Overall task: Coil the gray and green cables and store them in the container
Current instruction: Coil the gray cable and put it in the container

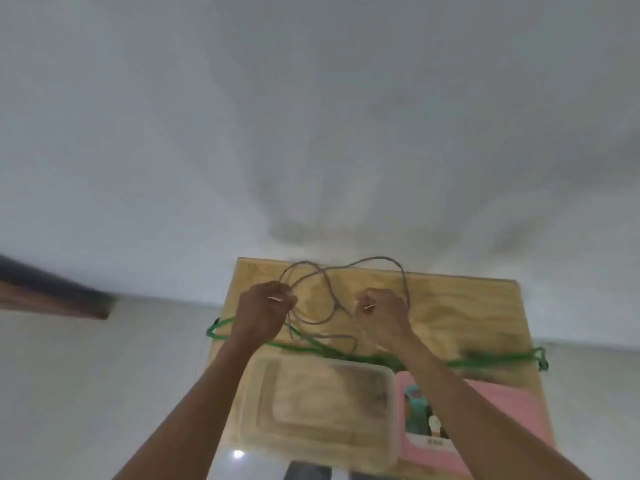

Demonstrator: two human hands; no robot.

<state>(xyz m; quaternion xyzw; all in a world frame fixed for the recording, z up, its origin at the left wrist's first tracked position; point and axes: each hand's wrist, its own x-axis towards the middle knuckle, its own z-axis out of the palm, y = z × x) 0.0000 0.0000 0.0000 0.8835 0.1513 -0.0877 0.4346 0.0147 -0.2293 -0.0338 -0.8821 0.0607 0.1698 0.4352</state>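
Both hands work above a wooden bench point(450, 306): the left hand point(263, 311) and right hand point(382, 311) clamp loops of gray cable point(330, 289) between them; green cable point(311, 348) lies beneath, the clear container point(389, 410) nearer the wrists.

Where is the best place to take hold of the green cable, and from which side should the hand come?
Probably grip the green cable on its bare run between the two forearms, coming from above. There it lies flat on the wooden board; its ends hang off both side edges, harder to reach.
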